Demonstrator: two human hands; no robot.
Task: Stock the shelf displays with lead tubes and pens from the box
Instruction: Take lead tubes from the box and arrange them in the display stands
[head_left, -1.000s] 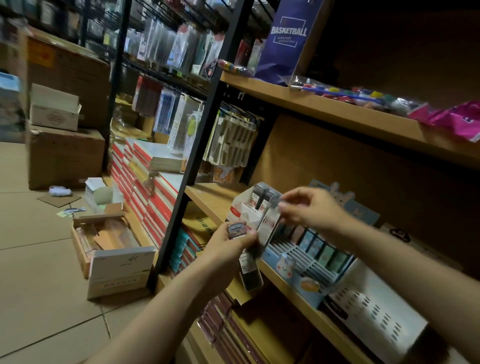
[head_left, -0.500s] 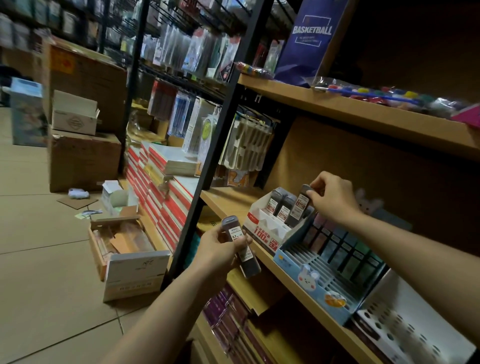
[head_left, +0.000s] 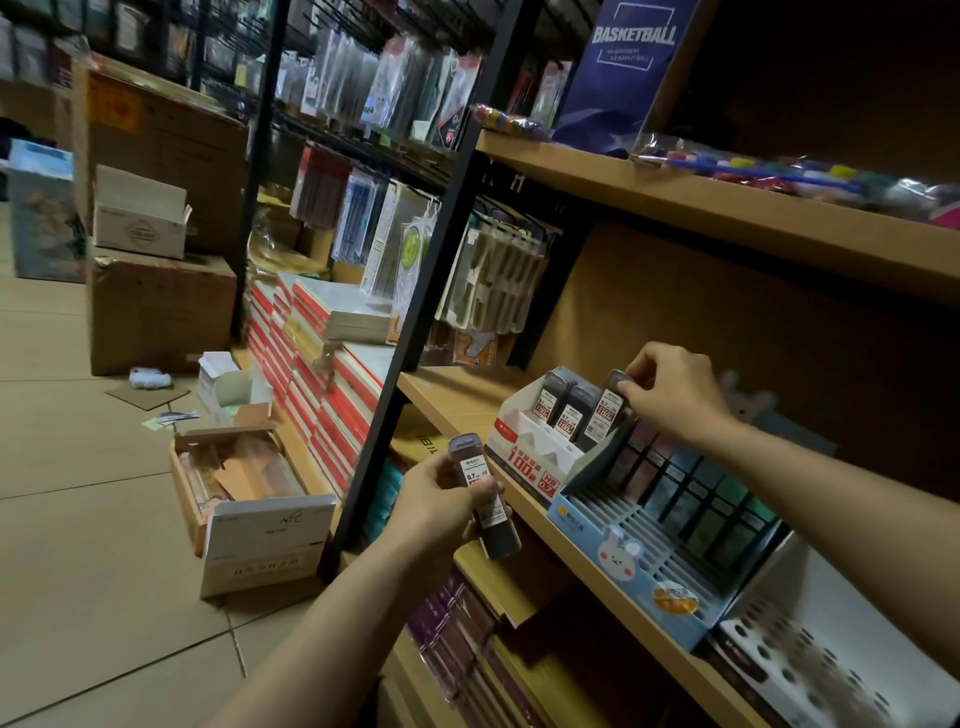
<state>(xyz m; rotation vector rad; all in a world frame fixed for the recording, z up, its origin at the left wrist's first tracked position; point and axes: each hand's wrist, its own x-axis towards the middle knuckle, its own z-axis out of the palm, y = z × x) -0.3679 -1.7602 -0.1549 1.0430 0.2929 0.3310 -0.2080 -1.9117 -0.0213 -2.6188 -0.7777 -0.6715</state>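
Right hand: fingers pinch top of lead tube in display box. Left hand: fingers grip loose tubes.

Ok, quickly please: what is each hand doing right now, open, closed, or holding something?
Left hand: holding lead tubes in front of the shelf.
Right hand: pinching the top of a lead tube standing in the white display box.

The wooden shelf is viewed from head height, close in, angled downward and rightward; one view only is given.
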